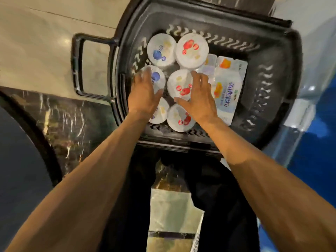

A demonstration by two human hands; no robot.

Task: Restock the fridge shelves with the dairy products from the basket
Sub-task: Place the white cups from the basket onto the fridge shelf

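Yogurt tubs (180, 84) (basket (272, 99)) under both hands (196, 99).

Six white round-lidded tubs (191, 49) and flat pouches (230, 84) fill the black basket (272, 51).

A single head-worn wide-angle camera (straight lines bow) looks steeply down from close above the basket (278, 51), which fills the frame toward 12 o'clock.
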